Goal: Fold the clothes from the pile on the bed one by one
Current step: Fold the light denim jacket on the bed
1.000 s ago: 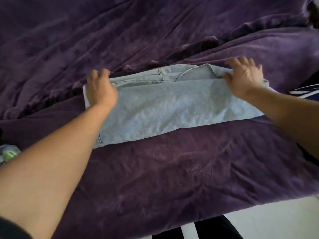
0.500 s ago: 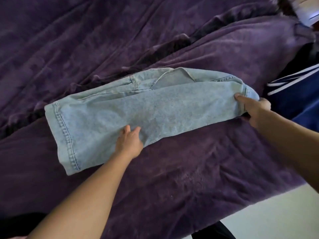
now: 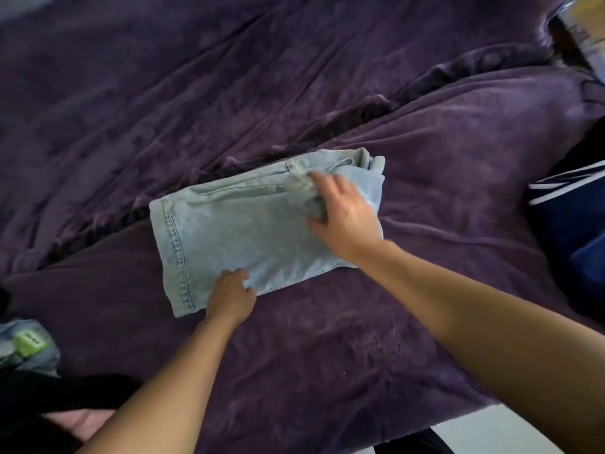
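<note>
A pair of light blue jeans [image 3: 235,231] lies folded lengthwise on the purple blanket [image 3: 327,355] in the middle of the bed, its stitched hem to the left. My right hand [image 3: 347,221] is over the jeans' right part, fingers curled round a bunched fold of denim that is doubled over toward the left. My left hand [image 3: 230,294] rests on the near edge of the jeans, fingers lying on the cloth, pressing it down. The denim under the right hand is hidden.
A navy garment with white stripes [image 3: 569,204] lies at the right edge. At the lower left are a light blue garment with a green tag [image 3: 27,344], dark clothing [image 3: 49,398] and something pink [image 3: 82,421]. White floor [image 3: 491,430] shows beyond the bed's near edge.
My right hand has carried the jeans' right end over to the left, shortening the jeans. My left hand has stayed pressed on the near edge.
</note>
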Tool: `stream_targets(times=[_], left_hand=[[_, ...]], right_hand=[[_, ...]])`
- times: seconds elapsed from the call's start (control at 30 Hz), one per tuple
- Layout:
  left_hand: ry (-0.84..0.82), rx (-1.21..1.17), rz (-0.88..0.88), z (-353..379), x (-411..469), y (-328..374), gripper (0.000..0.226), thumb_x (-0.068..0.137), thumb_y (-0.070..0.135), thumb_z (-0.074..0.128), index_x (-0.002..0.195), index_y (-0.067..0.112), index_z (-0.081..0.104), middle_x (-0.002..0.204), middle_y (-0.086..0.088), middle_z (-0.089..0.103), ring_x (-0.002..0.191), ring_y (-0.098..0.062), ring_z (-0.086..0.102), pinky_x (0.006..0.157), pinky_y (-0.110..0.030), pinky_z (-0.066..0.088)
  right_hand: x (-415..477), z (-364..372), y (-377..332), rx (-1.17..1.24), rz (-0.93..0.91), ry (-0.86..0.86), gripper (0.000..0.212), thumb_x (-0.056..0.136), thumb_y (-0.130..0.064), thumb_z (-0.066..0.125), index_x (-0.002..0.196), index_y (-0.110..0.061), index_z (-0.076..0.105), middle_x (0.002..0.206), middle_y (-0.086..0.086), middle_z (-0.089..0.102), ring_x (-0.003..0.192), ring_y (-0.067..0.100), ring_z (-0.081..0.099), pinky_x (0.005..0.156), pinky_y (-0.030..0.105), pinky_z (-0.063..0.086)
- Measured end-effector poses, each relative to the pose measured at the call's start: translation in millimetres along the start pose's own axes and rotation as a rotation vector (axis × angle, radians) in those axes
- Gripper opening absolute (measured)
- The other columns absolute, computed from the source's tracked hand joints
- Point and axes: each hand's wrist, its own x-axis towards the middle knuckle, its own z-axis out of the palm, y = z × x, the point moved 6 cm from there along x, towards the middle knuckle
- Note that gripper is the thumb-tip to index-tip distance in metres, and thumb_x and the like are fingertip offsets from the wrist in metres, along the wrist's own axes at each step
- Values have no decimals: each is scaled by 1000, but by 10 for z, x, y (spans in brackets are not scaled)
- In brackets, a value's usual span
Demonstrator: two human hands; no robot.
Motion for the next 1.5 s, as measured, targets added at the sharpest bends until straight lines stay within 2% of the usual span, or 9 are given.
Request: stream_targets(times=[0.17,0.4,0.53,0.67,0.8,1.03,1.3,1.43,1.5], left_hand=[[83,-17,-11,-109,63,-10,38,89,12,54,127,9,53,128,-17,48,113,-35,53,93,-37,42],[172,11,322,2,263,645,65,90,4,47,149,25,29,155,-12,21,136,-31,31,102,-43,41],[-63,-158,269,399,522,733,64,84,-3,48,146,12,36,147,-16,37,133,-31,38,109,-34,33],[-240,-644,70,474,712,688,56,86,-4,45,137,20,51,134,-9,55,108,-29,60,82,-35,51],[-334,-803,-16,465,548,609,56,89,-6,43,136,23,50,124,4,47,99,-14,53,81,-35,52],[66,-932,-208,-234,280,-305,33,87,-2,47,112,8,66,110,-16,65,103,-30,61,89,-37,51],[275,-1160,-417,-724,-155,-1912,25,94,-1,41,86,15,59,72,-5,53,60,-15,48,42,-18,43],[337,-1055,-464,-746,-146,-2392,20,94,12,47,105,8,63,82,-6,61,72,-20,57,69,-35,52],[387,-928,-432,-819,-65,-2424,25,94,23,49,111,11,63,102,-7,65,91,-26,61,86,-39,51]], right_hand=[[-404,1015,363,-467,-134,-682,73,86,-43,62,149,-31,28,160,4,10,148,24,3,117,44,12],[-127,202,951,38,266,64,44,86,-33,63,127,-17,57,129,5,55,118,29,50,93,41,42],[-87,463,1447,326,718,-78,84,71,-52,76,140,-19,41,128,-2,57,114,20,57,97,40,49],[-27,648,1515,505,786,-42,55,71,-34,82,115,-12,56,108,1,65,101,21,64,87,39,55],[-43,374,1248,410,657,19,33,76,-25,78,97,-9,58,90,1,65,86,22,65,79,44,57],[-63,-51,-419,139,260,39,42,81,-30,68,117,-17,51,95,-1,65,88,26,62,79,43,51],[122,1336,-2045,104,39,-337,52,86,-32,64,130,-14,45,118,10,60,107,31,58,85,36,45],[-84,2010,-2069,17,10,-596,54,90,-37,60,137,-15,44,133,10,49,120,30,51,99,38,42],[-98,1945,-1893,-63,-59,-443,47,93,-30,55,137,-17,45,136,10,46,125,31,44,99,41,41]])
